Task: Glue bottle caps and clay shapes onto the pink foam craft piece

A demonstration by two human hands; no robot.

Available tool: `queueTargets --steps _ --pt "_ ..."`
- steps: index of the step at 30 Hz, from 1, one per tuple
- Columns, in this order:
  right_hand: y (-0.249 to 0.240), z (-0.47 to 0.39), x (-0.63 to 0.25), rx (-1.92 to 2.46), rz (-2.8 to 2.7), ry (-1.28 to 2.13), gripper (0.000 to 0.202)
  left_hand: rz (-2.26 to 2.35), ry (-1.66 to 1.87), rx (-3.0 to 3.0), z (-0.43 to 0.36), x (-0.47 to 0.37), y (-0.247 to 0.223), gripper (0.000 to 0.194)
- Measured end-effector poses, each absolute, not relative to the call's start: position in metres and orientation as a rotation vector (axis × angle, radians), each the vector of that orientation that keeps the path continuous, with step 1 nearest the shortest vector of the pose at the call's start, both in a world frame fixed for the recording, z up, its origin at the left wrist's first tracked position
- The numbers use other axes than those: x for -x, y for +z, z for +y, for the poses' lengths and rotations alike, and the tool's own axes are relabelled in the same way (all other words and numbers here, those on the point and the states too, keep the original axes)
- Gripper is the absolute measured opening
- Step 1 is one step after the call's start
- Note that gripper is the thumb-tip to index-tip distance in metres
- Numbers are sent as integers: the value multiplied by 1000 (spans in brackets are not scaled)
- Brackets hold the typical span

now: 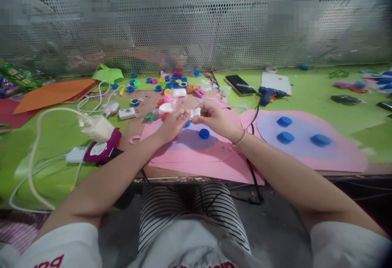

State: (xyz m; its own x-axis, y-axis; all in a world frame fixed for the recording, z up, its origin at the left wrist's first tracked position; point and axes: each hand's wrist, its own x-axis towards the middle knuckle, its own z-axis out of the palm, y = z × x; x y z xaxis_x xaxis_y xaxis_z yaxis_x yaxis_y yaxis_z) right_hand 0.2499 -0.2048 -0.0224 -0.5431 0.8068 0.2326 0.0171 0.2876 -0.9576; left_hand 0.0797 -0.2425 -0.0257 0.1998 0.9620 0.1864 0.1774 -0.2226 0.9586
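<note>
My left hand [175, 123] and my right hand [213, 117] meet above the pink paper [205, 166]. Between their fingertips is a small white piece [195, 113], soft-looking and irregular; its exact kind is too small to make out. Both hands pinch it, one from each side. Below them lies a purple paper shape [196, 142] on the pink sheet. A blue bottle cap [204, 133] sits on it, and another blue cap [187, 123] shows partly behind my left fingers. A white lump [165, 108] rests just past my left hand.
A finished-looking pink and purple cutout [343, 155] with blue caps [320, 140] lies right. Behind are a blue glue gun [271, 94], a phone [240, 85] and scattered bottle caps [175, 84]. A purple power strip [102, 149] with cables stands left, near orange paper [55, 95].
</note>
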Motion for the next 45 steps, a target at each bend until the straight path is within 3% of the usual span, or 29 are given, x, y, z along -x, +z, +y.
queueTargets --steps 5,15,23,31,45 --pt "-23 -210 -245 740 -1815 1283 30 1175 1214 -1976 -246 -82 -22 25" --pt "-22 -208 -246 698 -1807 1456 29 1176 1097 -2060 -244 -81 -19 21" --pt "-19 -211 -248 739 -1855 1488 29 1137 1110 -1941 -243 -78 -22 30" --pt "-18 -211 -248 734 -1822 1594 28 1171 1005 -2279 -246 -77 -21 22" --pt "-16 -211 -252 640 -1730 1749 30 991 1196 -1652 -243 -76 -26 24"
